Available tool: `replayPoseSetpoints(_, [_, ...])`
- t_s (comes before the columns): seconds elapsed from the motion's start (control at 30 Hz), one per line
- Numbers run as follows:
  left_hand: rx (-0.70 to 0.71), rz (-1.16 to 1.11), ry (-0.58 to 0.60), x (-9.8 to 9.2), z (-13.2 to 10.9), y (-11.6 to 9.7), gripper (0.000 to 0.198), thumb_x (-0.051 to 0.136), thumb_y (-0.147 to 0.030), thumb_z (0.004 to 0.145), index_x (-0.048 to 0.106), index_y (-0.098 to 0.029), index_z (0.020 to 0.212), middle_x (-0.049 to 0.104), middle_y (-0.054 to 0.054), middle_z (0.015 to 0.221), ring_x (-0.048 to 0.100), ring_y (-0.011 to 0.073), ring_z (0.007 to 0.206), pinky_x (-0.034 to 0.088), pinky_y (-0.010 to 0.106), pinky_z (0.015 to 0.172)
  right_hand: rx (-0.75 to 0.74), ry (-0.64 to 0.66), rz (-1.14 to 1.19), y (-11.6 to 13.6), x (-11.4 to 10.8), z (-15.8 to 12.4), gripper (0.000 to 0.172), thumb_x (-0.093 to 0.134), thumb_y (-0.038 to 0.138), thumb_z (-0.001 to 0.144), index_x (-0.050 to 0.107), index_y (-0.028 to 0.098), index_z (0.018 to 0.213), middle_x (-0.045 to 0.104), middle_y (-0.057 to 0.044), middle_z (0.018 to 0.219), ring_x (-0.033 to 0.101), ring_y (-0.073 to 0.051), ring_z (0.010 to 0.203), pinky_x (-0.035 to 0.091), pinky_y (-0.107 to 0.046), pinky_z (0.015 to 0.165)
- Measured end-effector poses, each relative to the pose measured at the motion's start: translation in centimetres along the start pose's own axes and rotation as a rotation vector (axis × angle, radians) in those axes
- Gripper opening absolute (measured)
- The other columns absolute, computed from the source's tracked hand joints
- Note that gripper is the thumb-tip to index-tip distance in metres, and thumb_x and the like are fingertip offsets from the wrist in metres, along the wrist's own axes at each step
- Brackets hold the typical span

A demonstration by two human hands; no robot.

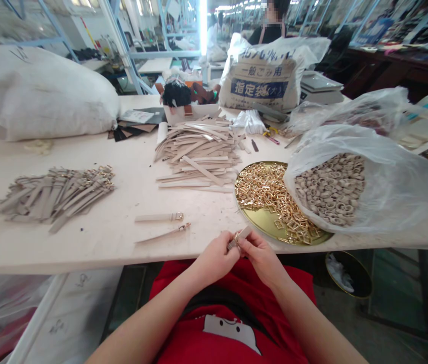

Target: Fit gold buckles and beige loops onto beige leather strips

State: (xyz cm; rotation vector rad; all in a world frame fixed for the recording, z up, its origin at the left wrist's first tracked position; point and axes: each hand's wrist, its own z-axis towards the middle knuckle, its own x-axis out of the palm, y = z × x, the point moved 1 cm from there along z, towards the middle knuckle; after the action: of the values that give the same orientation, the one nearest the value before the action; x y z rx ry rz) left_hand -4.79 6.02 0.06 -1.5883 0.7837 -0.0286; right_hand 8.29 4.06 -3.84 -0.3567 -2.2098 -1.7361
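Observation:
My left hand (220,255) and my right hand (260,253) meet at the table's front edge, both closed on one beige strap (245,232) with a gold buckle at it. Fingers hide much of the strap and buckle. To the left lie two buckled straps (157,218), apart from each other. A gold tray (254,218) of loose gold buckles (263,184) stands just right of my hands. Beside it, a clear plastic bag (396,187) gapes over many small beige loops (330,189). Behind my hands is a stack of plain beige straps (202,151).
A pile of buckled straps (58,194) lies at left, before a large white sack (39,96). A printed bag (261,76) and a white box (191,112) stand at the back. Scissors (271,135) lie near them. A person (272,23) is beyond the table.

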Motion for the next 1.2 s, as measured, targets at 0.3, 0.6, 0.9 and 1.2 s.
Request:
replayPoseSetpoints(0.3, [-0.14, -0.243, 0.121, 0.6, -0.4, 1.1, 0.014, 0.04, -0.028, 0.079, 0.046, -0.017, 0.081, 0.057, -0.002, 0.065, 0.045, 0.008, 0.049, 0.036, 0.02, 0.049, 0.063, -0.062, 0.283, -0.2, 0.4, -0.3, 0.013, 0.068, 0.025, 0.07, 0.057, 0.019, 0.075, 0.054, 0.005, 0.065, 0.045, -0.007, 0.054, 0.039, -0.02, 0.052])
replayPoseSetpoints(0.6, [-0.101, -0.22, 0.062, 0.9, -0.5, 2.0, 0.019, 0.042, -0.034, 0.082, 0.048, -0.016, 0.078, 0.056, -0.002, 0.066, 0.044, 0.0076, 0.051, 0.035, 0.02, 0.051, 0.028, -0.113, 0.171, -1.9, 0.9, -0.8, 0.016, 0.064, 0.03, 0.072, 0.058, 0.021, 0.084, 0.056, 0.003, 0.072, 0.049, -0.009, 0.06, 0.041, -0.023, 0.056])
replayPoseSetpoints(0.9, [-0.175, -0.346, 0.091, 1.0, -0.1, 2.4, 0.025, 0.046, -0.041, 0.079, 0.045, -0.017, 0.076, 0.057, -0.002, 0.063, 0.04, 0.0057, 0.045, 0.031, 0.019, 0.045, -0.085, -0.193, -0.242, -1.6, 0.4, -1.6, 0.019, 0.056, 0.038, 0.077, 0.057, 0.019, 0.074, 0.057, 0.002, 0.068, 0.049, -0.013, 0.065, 0.039, -0.027, 0.065])
replayPoseSetpoints(1.2, [-0.2, -0.466, 0.16, 0.9, 0.4, 1.4, 0.023, 0.049, -0.038, 0.077, 0.042, -0.017, 0.072, 0.056, -0.002, 0.061, 0.04, 0.0043, 0.044, 0.029, 0.017, 0.045, -0.069, -0.203, -0.189, -0.3, 0.4, -1.2, 0.023, 0.051, 0.035, 0.08, 0.047, 0.021, 0.062, 0.045, 0.005, 0.056, 0.041, -0.012, 0.054, 0.037, -0.027, 0.055])
